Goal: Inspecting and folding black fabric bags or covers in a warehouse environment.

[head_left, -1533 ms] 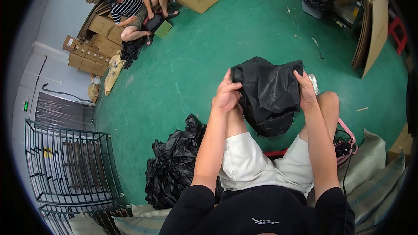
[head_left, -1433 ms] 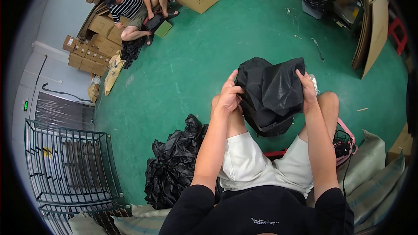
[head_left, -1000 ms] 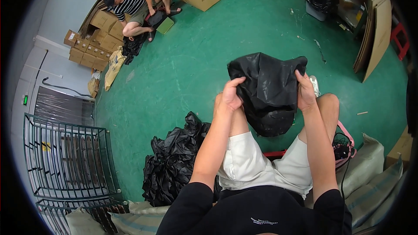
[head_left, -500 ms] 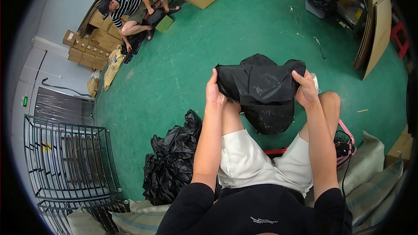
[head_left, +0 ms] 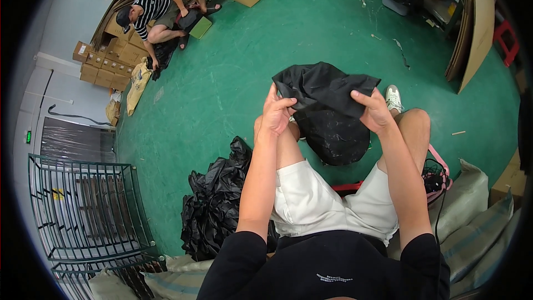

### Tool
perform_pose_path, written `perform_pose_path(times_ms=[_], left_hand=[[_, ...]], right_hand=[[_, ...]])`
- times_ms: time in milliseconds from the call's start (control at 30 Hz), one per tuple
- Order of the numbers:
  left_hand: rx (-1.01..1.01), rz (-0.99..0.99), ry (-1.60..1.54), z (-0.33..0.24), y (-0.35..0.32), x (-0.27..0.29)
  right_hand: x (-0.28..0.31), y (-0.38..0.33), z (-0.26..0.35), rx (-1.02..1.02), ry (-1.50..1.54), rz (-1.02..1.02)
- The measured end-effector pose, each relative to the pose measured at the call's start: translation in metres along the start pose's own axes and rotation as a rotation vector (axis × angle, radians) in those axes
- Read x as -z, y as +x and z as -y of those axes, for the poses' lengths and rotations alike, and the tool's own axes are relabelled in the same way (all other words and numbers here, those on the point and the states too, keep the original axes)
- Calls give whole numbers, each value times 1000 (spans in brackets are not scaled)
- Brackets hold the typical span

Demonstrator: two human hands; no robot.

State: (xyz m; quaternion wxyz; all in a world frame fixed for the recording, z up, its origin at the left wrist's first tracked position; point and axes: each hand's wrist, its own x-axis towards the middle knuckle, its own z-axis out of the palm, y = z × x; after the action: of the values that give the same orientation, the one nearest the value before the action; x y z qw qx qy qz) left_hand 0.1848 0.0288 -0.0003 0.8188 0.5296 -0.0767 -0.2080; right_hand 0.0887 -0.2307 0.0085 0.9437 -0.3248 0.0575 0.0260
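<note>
Between my two hands stretches a crumpled piece of thin black cloth [head_left: 327, 86], raised in front of my knees. My left hand [head_left: 277, 110] pinches its left edge, the thumb lying on top. At the right end my right hand [head_left: 373, 110] grips the other edge with the thumb in front. Below it, between my legs, is a rounded black mass of similar material [head_left: 336, 139]; I cannot tell whether the two are joined. By my left leg a heap of black, shiny crumpled pieces [head_left: 216, 203] lies on the floor.
Several pale woven sacks [head_left: 466, 200] lie at the lower right, beside a pink-framed item [head_left: 440, 161] with black cord. A green metal rack [head_left: 89, 205] stands at the left. Far left, another person [head_left: 158, 14] sits handling black material by cardboard boxes [head_left: 114, 61]. Cardboard sheets [head_left: 472, 33] lean at the right.
The black cloth, spread flatter before, is now bunched and tilted. Both hands have shifted slightly left, and the left thumb has come over onto the cloth. The view has shifted a little.
</note>
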Motion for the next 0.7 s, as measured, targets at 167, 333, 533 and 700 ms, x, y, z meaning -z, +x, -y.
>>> perform_pose_path(times_ms=[167, 333, 533, 700], left_hand=[[-25, -70, -290, -6, 3, 5], [-80, -228, -277, -7, 4, -8], [-346, -311, 97, -13, 10, -7], [-259, -38, 262, -57, -13, -31]], right_hand=[[-5, -8, -12, -158, -12, 102], [-10, -13, -27, -199, -112, 244], [-1, -10, -50, -819, -971, 658], [-5, -7, -2, -758, -932, 754]])
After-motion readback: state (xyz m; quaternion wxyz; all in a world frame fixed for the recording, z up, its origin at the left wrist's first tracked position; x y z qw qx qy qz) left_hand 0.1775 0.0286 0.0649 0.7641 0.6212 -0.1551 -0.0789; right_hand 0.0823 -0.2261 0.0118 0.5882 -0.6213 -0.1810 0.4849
